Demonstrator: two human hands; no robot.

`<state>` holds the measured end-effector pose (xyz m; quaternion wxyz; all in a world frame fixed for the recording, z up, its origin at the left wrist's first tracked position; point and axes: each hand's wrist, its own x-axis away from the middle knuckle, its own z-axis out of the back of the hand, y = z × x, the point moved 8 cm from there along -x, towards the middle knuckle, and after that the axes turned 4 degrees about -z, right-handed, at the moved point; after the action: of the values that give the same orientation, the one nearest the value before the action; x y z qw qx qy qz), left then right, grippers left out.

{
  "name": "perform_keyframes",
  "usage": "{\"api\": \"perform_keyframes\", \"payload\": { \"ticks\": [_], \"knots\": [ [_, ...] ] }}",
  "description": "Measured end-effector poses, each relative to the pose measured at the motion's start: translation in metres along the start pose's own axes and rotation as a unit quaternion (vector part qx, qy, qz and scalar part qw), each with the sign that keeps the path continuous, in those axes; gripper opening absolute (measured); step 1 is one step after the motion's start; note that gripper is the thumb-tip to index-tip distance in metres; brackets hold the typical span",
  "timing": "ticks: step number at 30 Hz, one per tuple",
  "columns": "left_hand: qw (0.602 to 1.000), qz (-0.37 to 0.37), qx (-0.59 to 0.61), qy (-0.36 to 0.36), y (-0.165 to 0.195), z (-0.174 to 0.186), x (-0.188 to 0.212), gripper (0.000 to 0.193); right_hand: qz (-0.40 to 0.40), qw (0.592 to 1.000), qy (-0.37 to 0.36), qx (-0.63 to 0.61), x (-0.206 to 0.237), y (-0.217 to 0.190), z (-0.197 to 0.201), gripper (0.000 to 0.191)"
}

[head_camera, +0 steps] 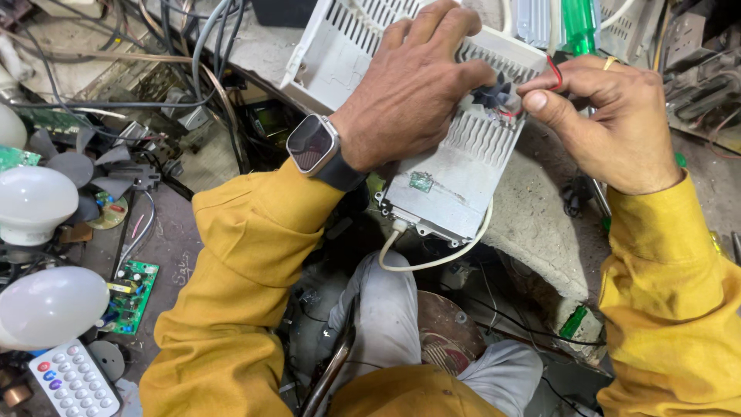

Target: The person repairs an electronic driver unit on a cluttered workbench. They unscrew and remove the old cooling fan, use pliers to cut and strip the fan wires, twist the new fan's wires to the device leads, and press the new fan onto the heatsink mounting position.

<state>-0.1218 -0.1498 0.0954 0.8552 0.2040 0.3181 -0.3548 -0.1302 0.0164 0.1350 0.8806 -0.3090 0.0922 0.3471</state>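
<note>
Resting tilted on the cluttered tabletop (532, 224), the white plastic casing (455, 166) shows slotted vents, a grey flat end with a small green patch, and a white cable (432, 262) looping from its lower edge. The left hand (413, 89) presses down flat across the casing's vents. The right hand (610, 120) pinches a red wire (556, 73) beside a small dark fan (494, 94).

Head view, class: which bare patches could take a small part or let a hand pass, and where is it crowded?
Free: the grey bench stone right of the white metal unit, and floor between the green circuit board and yellow sleeve. Crowded: cables upper left, bulbs and remote at left.
</note>
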Motion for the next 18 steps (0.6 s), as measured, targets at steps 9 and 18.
{"api": "perform_keyframes", "payload": {
  "ticks": [9,18],
  "knots": [
    [0.998,0.002,-0.009,0.054,-0.009,-0.009,0.006,0.026,-0.063,0.995,0.034,-0.076,-0.002,0.008,-0.018,0.011],
    [0.999,0.051,0.002,-0.002,-0.018,-0.028,-0.003,0.037,-0.030,1.000,-0.002,0.009,-0.009,0.012,-0.026,0.020]
  ]
}}
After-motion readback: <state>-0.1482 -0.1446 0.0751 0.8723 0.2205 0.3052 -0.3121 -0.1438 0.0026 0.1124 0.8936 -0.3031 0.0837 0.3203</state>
